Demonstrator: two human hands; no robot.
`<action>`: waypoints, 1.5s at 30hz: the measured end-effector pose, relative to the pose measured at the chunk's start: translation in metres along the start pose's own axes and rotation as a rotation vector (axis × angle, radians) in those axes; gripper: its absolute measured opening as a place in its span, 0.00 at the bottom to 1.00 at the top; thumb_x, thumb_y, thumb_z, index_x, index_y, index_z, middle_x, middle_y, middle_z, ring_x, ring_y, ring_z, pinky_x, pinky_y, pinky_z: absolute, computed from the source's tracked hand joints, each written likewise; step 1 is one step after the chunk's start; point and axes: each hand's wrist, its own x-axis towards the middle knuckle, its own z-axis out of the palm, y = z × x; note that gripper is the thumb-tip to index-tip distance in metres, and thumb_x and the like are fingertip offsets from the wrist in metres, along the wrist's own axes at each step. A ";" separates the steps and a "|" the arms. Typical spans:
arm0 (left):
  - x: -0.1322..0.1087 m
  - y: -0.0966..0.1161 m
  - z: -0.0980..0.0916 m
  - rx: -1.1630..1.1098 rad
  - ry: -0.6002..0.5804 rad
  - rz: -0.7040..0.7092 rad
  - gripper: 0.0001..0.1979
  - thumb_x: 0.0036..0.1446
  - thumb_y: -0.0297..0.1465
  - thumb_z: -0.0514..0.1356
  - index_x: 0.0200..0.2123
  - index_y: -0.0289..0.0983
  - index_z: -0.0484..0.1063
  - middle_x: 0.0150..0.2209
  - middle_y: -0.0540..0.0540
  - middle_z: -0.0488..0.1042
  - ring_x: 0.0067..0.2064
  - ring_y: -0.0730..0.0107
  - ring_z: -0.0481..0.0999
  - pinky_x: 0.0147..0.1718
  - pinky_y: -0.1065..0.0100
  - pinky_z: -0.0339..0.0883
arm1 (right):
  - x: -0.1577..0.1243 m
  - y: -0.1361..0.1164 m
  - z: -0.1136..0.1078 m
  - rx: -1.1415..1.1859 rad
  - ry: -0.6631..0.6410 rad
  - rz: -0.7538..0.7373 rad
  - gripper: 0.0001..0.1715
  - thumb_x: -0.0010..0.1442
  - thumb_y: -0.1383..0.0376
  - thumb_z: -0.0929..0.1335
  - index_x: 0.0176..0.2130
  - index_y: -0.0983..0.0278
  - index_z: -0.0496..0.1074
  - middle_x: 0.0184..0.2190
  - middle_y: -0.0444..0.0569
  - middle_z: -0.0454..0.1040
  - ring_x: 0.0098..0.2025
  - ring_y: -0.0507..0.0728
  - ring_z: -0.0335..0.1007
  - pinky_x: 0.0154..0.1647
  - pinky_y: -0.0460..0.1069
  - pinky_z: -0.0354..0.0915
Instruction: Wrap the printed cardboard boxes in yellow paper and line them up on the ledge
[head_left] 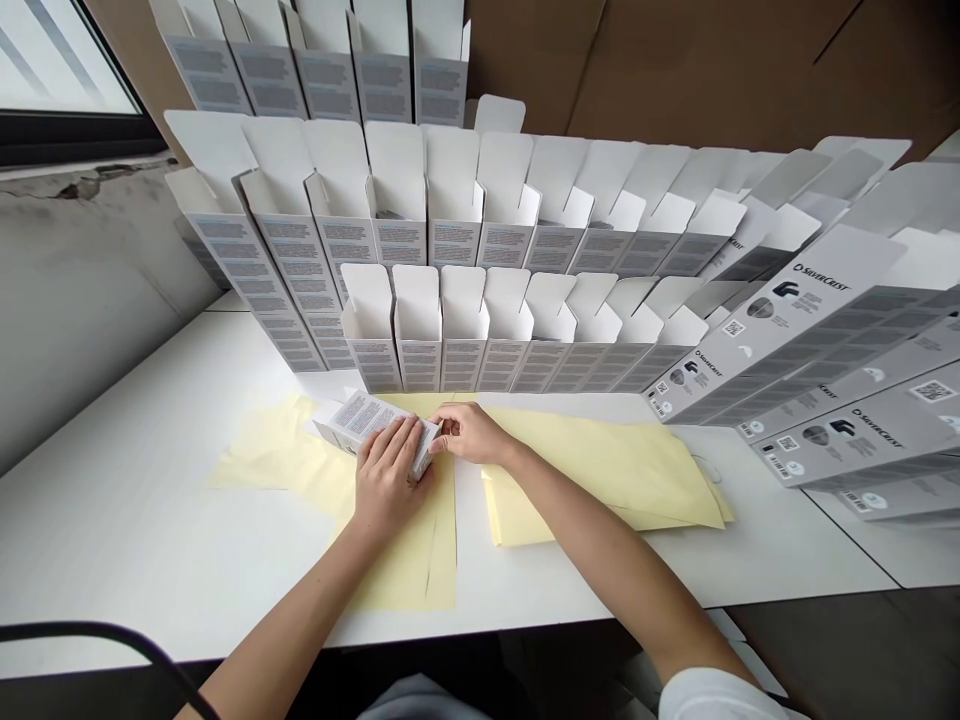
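Observation:
A small white and grey carton (pixel 358 415) lies on its side on yellow paper sheets (pixel 607 470) in the middle of the white table (pixel 135 500). My left hand (pixel 386 472) lies over the carton's near end with its fingers wrapped on it. My right hand (pixel 469 432) pinches the carton's end flap from the right, fingers closed.
Rows of upright open cartons (pixel 480 330) with raised flaps stand behind the hands, with taller rows (pixel 420 200) further back. Flat, stacked cartons (pixel 847 390) lie at the right. A brown cardboard wall is at the back, a window at top left.

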 end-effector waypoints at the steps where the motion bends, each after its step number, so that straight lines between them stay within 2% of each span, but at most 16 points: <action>1: 0.000 -0.001 0.000 0.000 -0.003 -0.001 0.29 0.56 0.32 0.61 0.60 0.37 0.62 0.53 0.39 0.74 0.54 0.52 0.73 0.54 0.55 0.58 | 0.000 0.000 -0.001 0.009 -0.005 0.005 0.10 0.48 0.69 0.75 0.33 0.67 0.75 0.29 0.43 0.70 0.28 0.49 0.61 0.32 0.45 0.58; 5: -0.001 -0.002 0.001 -0.004 -0.014 -0.002 0.31 0.54 0.31 0.62 0.61 0.36 0.61 0.53 0.39 0.73 0.55 0.52 0.72 0.54 0.55 0.58 | 0.002 0.003 -0.006 0.068 -0.042 0.008 0.06 0.53 0.70 0.70 0.34 0.67 0.76 0.29 0.46 0.72 0.28 0.50 0.63 0.33 0.46 0.60; 9: -0.001 -0.001 0.000 -0.006 -0.011 0.001 0.30 0.54 0.31 0.62 0.60 0.36 0.62 0.53 0.39 0.73 0.55 0.52 0.72 0.55 0.55 0.59 | 0.001 0.004 -0.012 0.159 -0.145 -0.029 0.11 0.58 0.64 0.67 0.38 0.68 0.76 0.33 0.49 0.74 0.32 0.52 0.67 0.35 0.46 0.62; 12: -0.002 -0.001 0.000 0.000 0.002 0.001 0.29 0.54 0.31 0.62 0.59 0.36 0.63 0.53 0.39 0.74 0.54 0.53 0.73 0.54 0.55 0.59 | -0.001 0.000 -0.011 0.109 -0.116 -0.027 0.17 0.52 0.57 0.73 0.36 0.68 0.74 0.34 0.48 0.72 0.32 0.51 0.66 0.31 0.45 0.60; 14: -0.002 -0.001 0.000 0.003 0.002 -0.002 0.28 0.54 0.31 0.62 0.59 0.36 0.63 0.53 0.39 0.74 0.54 0.53 0.73 0.54 0.55 0.59 | 0.000 -0.002 -0.008 0.044 -0.063 -0.013 0.18 0.48 0.58 0.76 0.34 0.68 0.73 0.32 0.47 0.71 0.30 0.50 0.64 0.30 0.45 0.59; 18: -0.002 -0.002 0.000 -0.002 -0.010 0.000 0.29 0.53 0.30 0.62 0.59 0.35 0.63 0.53 0.38 0.73 0.55 0.52 0.72 0.55 0.54 0.59 | 0.002 0.001 -0.005 0.018 -0.055 -0.006 0.05 0.57 0.66 0.69 0.34 0.68 0.74 0.29 0.46 0.72 0.29 0.50 0.64 0.32 0.46 0.60; 20: -0.002 -0.002 0.000 -0.002 -0.011 0.004 0.30 0.53 0.30 0.62 0.60 0.35 0.62 0.53 0.38 0.73 0.55 0.51 0.72 0.55 0.54 0.59 | 0.002 0.004 -0.007 0.044 -0.063 -0.018 0.07 0.60 0.68 0.66 0.35 0.68 0.75 0.30 0.47 0.72 0.31 0.51 0.66 0.34 0.46 0.61; 22: -0.001 -0.002 0.000 -0.007 -0.016 0.002 0.31 0.54 0.31 0.62 0.61 0.36 0.61 0.53 0.38 0.73 0.55 0.51 0.72 0.55 0.54 0.58 | 0.001 0.005 -0.009 0.077 -0.085 -0.040 0.11 0.62 0.65 0.65 0.37 0.68 0.75 0.32 0.48 0.72 0.32 0.51 0.67 0.36 0.47 0.62; 25: -0.002 -0.001 0.001 -0.015 -0.020 -0.010 0.31 0.54 0.32 0.61 0.62 0.37 0.60 0.54 0.38 0.73 0.55 0.51 0.72 0.55 0.54 0.58 | -0.001 0.003 -0.010 0.073 -0.106 -0.049 0.16 0.55 0.57 0.71 0.38 0.68 0.75 0.33 0.47 0.72 0.32 0.51 0.66 0.33 0.46 0.61; 28: -0.002 -0.001 0.001 -0.015 -0.015 -0.017 0.31 0.55 0.32 0.61 0.62 0.37 0.60 0.53 0.39 0.73 0.55 0.52 0.72 0.55 0.54 0.57 | -0.001 0.000 -0.006 0.000 -0.051 -0.024 0.17 0.48 0.59 0.76 0.35 0.67 0.75 0.32 0.46 0.71 0.30 0.50 0.63 0.31 0.45 0.59; 33: -0.001 -0.001 0.000 -0.007 -0.019 -0.009 0.31 0.55 0.32 0.62 0.61 0.37 0.60 0.53 0.38 0.73 0.55 0.51 0.72 0.55 0.54 0.58 | 0.000 0.001 -0.003 -0.064 -0.004 -0.081 0.02 0.55 0.69 0.70 0.33 0.67 0.75 0.31 0.46 0.72 0.29 0.49 0.62 0.33 0.46 0.58; 36: 0.000 -0.002 -0.002 -0.001 -0.024 -0.006 0.31 0.55 0.33 0.61 0.62 0.37 0.60 0.53 0.38 0.73 0.54 0.51 0.72 0.54 0.54 0.57 | -0.001 0.002 -0.007 -0.077 0.022 -0.100 0.07 0.59 0.71 0.66 0.30 0.67 0.74 0.30 0.47 0.72 0.30 0.50 0.64 0.33 0.46 0.58; 39: 0.000 -0.002 -0.002 0.002 -0.023 -0.005 0.31 0.55 0.32 0.61 0.62 0.37 0.60 0.53 0.38 0.73 0.54 0.51 0.72 0.54 0.54 0.58 | -0.003 0.001 -0.011 -0.028 -0.025 -0.078 0.09 0.61 0.67 0.66 0.31 0.67 0.74 0.30 0.47 0.72 0.31 0.51 0.64 0.34 0.46 0.59; 42: 0.000 -0.002 -0.001 0.003 -0.006 -0.009 0.30 0.54 0.32 0.62 0.60 0.36 0.61 0.53 0.38 0.73 0.54 0.51 0.72 0.54 0.53 0.58 | -0.004 -0.002 -0.011 -0.013 -0.053 -0.042 0.11 0.55 0.61 0.72 0.34 0.67 0.74 0.33 0.47 0.73 0.31 0.51 0.65 0.32 0.46 0.59; 45: -0.001 -0.002 0.000 0.005 -0.012 -0.011 0.29 0.53 0.32 0.62 0.59 0.35 0.62 0.53 0.37 0.73 0.54 0.51 0.72 0.55 0.53 0.58 | -0.003 -0.003 -0.009 -0.060 -0.003 -0.008 0.10 0.52 0.62 0.73 0.32 0.66 0.73 0.31 0.46 0.72 0.30 0.50 0.64 0.32 0.46 0.59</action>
